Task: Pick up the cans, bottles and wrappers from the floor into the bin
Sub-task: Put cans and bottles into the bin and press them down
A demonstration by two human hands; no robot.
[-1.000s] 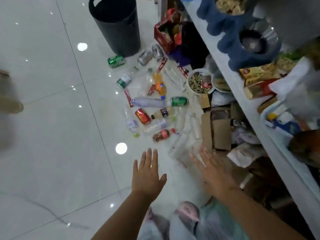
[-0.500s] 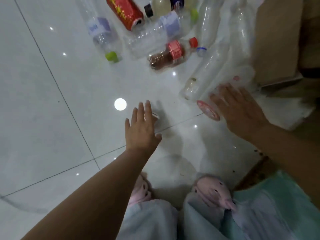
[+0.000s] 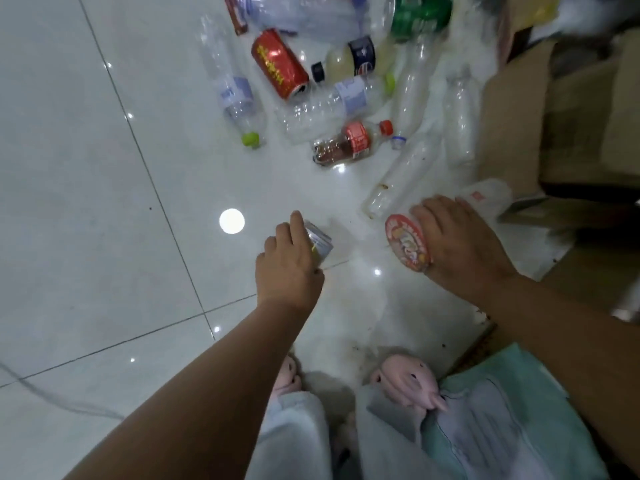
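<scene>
Barely begun: my left grip clamped on a small clear cup, right grip clamped on a red-lidded tub; cans and bottles litter the floor at 12 o'clock, bin unseen

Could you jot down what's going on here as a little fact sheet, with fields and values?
Setting: white tiled floor strewn with litter
Left hand: closed around a small clear cup
Right hand: gripping a container with a round red printed lid
Nearby litter: red can, brown drink bottle, several clear bottles
Bin: not in view
Footwear: pink slippers
</scene>
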